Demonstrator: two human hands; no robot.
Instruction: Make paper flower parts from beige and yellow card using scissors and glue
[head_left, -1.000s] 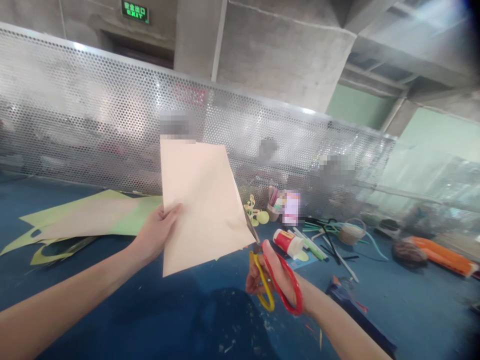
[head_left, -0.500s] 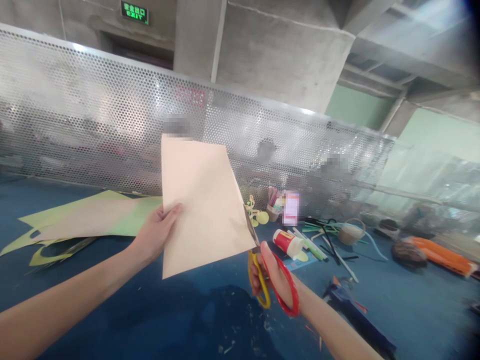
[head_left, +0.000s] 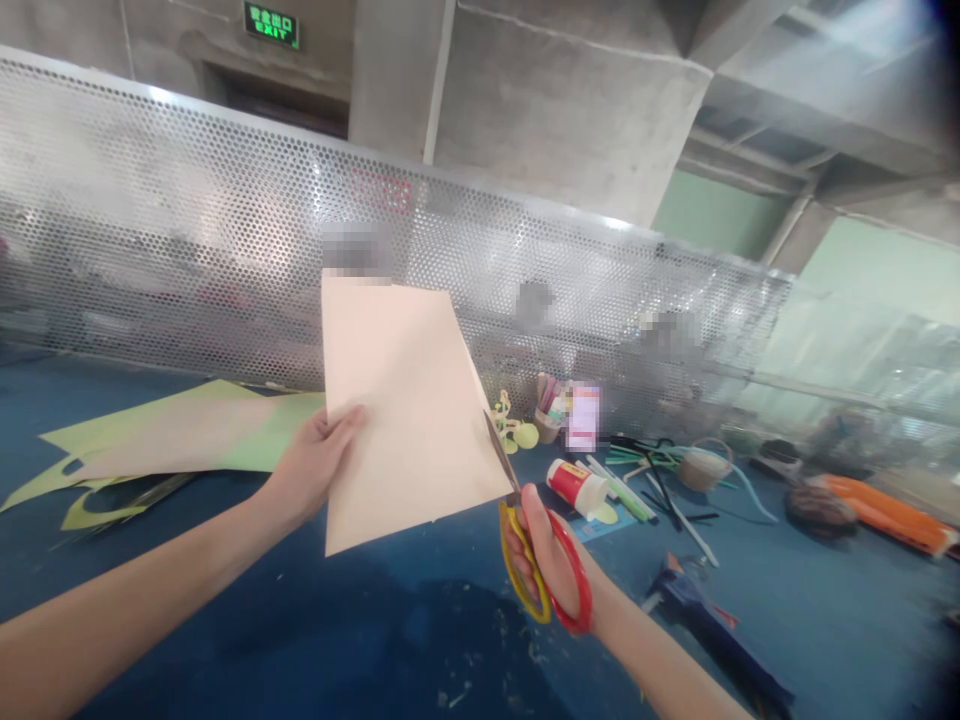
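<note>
1. Left hand [head_left: 319, 455]: pinches the left edge of a pale sheet [head_left: 409, 400], thumb on the near face; the fingers behind are hidden.
2. Pale sheet: stands raised above the blue table [head_left: 337, 640], extending to the right of the left hand.
3. Right hand [head_left: 551, 560]: closed around the handles of the scissors [head_left: 513, 498], with the red loop around the thumb and the yellow loop at the fingers.
4. Scissors: point up and away from the right hand. One blade shows at the lower right edge of the sheet; the other cannot be made out.
5. Green sheets [head_left: 202, 425]: lie left of the left hand, beyond its forearm.
6. Red-and-white container [head_left: 575, 487]: lies on its side just beyond the right hand.
7. Dark blue object [head_left: 712, 630]: lies to the right of the right hand, beyond its forearm.
</note>
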